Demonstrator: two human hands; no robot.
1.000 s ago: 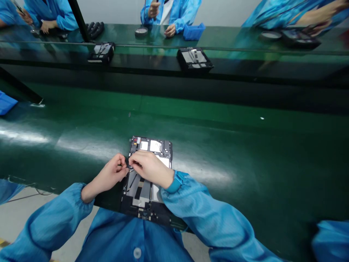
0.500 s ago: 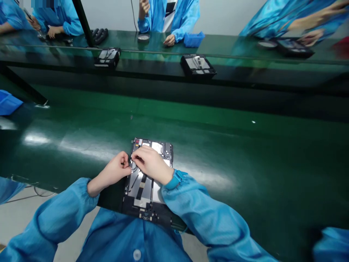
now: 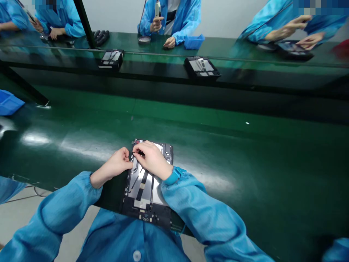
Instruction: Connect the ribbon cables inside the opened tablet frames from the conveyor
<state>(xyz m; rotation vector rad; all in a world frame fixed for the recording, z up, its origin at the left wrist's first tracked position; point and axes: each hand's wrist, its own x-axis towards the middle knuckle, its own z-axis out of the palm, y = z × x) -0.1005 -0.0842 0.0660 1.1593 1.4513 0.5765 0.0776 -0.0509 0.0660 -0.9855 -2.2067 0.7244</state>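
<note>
An opened tablet lies on the green belt right in front of me, its inner boards and flat cables showing. My left hand rests curled at the tablet's upper left edge, fingers pinched together. My right hand lies over the tablet's upper part, its fingertips pinched on a small dark piece near the left edge. The two hands almost touch. What the fingers pinch is too small to name.
Two more opened tablets sit on the far belt. Across it, people in blue coats work; one hand rests near a blue tray and a round dish. A blue bin stands at the left.
Both hands have crept up along the tablet's left edge toward its top. More of the tablet's lower half now shows.
</note>
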